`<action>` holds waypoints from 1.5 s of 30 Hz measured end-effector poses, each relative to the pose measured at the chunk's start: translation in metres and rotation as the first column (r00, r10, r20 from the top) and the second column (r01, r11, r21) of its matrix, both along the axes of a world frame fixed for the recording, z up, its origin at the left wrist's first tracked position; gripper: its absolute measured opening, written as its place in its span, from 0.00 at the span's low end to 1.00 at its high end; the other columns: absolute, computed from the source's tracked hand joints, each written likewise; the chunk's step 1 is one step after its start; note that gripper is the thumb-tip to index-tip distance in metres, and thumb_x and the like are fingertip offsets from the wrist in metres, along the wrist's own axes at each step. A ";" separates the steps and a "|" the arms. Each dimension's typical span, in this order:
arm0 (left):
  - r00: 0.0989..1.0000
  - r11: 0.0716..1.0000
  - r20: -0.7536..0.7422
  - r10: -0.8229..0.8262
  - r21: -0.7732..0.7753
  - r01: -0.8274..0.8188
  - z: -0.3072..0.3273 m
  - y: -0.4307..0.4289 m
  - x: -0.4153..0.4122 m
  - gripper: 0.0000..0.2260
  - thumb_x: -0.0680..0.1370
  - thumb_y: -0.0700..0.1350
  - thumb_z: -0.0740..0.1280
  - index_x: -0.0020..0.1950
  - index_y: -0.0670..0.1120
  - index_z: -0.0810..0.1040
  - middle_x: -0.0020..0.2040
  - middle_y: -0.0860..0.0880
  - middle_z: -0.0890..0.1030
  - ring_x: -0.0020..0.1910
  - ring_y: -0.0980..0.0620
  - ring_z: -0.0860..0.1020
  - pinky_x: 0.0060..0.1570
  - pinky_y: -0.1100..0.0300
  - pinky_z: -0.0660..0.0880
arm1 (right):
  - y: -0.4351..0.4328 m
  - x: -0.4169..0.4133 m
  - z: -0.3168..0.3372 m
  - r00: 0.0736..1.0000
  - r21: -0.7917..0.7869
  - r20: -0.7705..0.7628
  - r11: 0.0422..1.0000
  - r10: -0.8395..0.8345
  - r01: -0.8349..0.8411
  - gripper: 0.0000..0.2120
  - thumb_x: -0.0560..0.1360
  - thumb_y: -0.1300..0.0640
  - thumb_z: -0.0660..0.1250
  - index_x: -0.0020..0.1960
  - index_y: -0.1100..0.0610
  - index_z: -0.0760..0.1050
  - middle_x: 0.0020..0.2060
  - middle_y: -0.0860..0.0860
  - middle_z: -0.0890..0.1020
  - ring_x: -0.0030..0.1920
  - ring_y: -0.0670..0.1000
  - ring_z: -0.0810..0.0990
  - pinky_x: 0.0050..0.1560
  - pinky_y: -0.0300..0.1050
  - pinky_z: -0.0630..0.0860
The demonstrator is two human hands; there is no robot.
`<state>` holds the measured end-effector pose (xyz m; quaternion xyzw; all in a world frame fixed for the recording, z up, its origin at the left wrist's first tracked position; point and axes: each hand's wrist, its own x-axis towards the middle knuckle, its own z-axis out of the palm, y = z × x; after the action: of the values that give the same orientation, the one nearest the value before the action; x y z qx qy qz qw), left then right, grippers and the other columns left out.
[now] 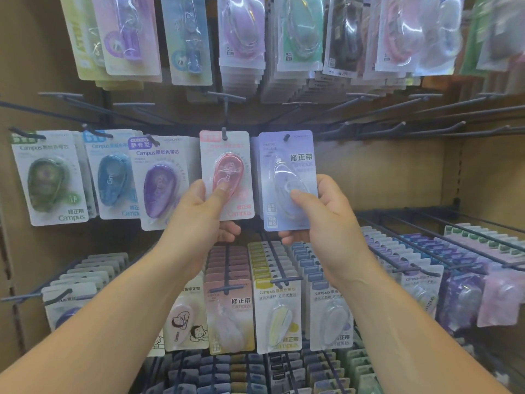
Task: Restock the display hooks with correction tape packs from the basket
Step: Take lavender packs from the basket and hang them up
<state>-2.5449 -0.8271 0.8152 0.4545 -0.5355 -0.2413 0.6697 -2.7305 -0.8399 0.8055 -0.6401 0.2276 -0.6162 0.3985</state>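
A pink correction tape pack (227,155) hangs on a middle-row hook (224,135), and my left hand (199,211) pinches its lower part with the thumb on the front. Beside it on the right, a lilac correction tape pack (287,166) sits with its hole at a hook tip (286,136). My right hand (326,217) grips this pack by its lower right, thumb across the blister. The basket is out of view.
Green, blue and purple packs (159,177) hang left of the pink one. Bare hooks (397,129) jut out to the right in the middle row. Full rows of packs hang above (241,38) and below (278,308). Cardboard backing lies behind.
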 end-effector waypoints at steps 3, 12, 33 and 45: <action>1.000 1.000 -0.017 -0.005 -0.010 0.005 -0.001 0.002 0.000 0.11 0.85 0.55 0.64 0.56 0.48 0.75 0.48 0.46 0.82 0.32 0.50 0.81 0.37 0.54 0.78 | -0.008 0.002 0.002 0.998 0.042 -0.060 0.999 -0.026 0.029 0.06 0.84 0.55 0.63 0.61 0.51 0.74 0.50 0.53 0.84 0.34 0.51 0.82 0.34 0.44 0.81; 0.997 0.997 0.042 0.057 0.046 -0.059 -0.011 -0.001 -0.001 0.14 0.86 0.57 0.62 0.57 0.46 0.75 0.45 0.42 0.83 0.31 0.50 0.80 0.37 0.53 0.78 | -0.044 0.001 0.014 0.929 0.050 -0.333 0.980 -0.163 0.190 0.11 0.84 0.48 0.62 0.65 0.49 0.74 0.52 0.50 0.83 0.38 0.51 0.82 0.37 0.44 0.82; 0.923 0.985 0.343 0.174 -0.075 -0.158 -0.030 0.103 0.009 0.12 0.83 0.48 0.68 0.65 0.56 0.72 0.41 0.52 0.83 0.39 0.50 0.84 0.48 0.45 0.81 | 0.054 -0.047 -0.013 0.818 0.024 -0.392 0.884 -0.421 0.467 0.11 0.80 0.49 0.69 0.60 0.51 0.76 0.51 0.47 0.81 0.46 0.52 0.85 0.42 0.49 0.84; 0.595 0.976 0.774 -0.218 0.180 0.124 -0.166 0.177 -0.083 0.17 0.80 0.59 0.69 0.66 0.55 0.72 0.53 0.61 0.74 0.49 0.64 0.74 0.46 0.70 0.69 | 0.199 -0.208 -0.172 0.437 0.135 -0.882 0.795 -0.175 0.591 0.08 0.78 0.43 0.71 0.52 0.46 0.79 0.47 0.41 0.82 0.46 0.37 0.78 0.42 0.31 0.71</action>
<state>-2.6278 -0.6503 0.6490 0.4958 -0.8024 -0.1081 0.3141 -2.9384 -0.6412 0.6334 -0.6775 0.6604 -0.2434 0.2136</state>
